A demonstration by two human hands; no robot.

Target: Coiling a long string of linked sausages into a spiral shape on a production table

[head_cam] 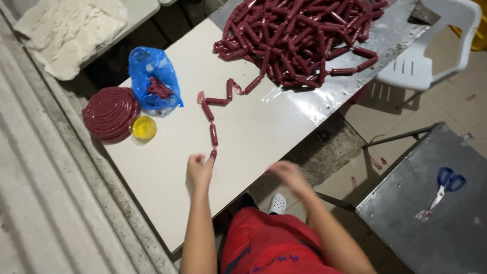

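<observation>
From the head view, the left hand (199,170) rests on the pale tabletop (162,177) with its fingers pinched on the near end of a string of dark red sausage links (213,134). The string runs away from that hand in a zigzag across the tabletop and joins the big heap of sausages (299,38) lying far beyond both hands on a sheet of clear plastic film (309,104). The right hand (287,174) hovers past the tabletop's edge, to the right of the left hand and apart from the string; it is blurred, so whether it is open or closed cannot be told, and nothing is seen in it. Beyond and to the left of the left hand sits a small round yellow container (143,127), touching a flat coiled dark red disc (110,112). Just behind the container lies a crumpled blue plastic bag (152,76) with dark red pieces inside. Farther off still, a bunched white cloth (71,33) lies on another surface. Far to the right of the right hand, blue-handled scissors (444,185) lie on a grey metal surface (406,223), and a white plastic chair (431,50) stands beyond it. Below the hands show a red garment (269,246) and a white shoe (277,203).
</observation>
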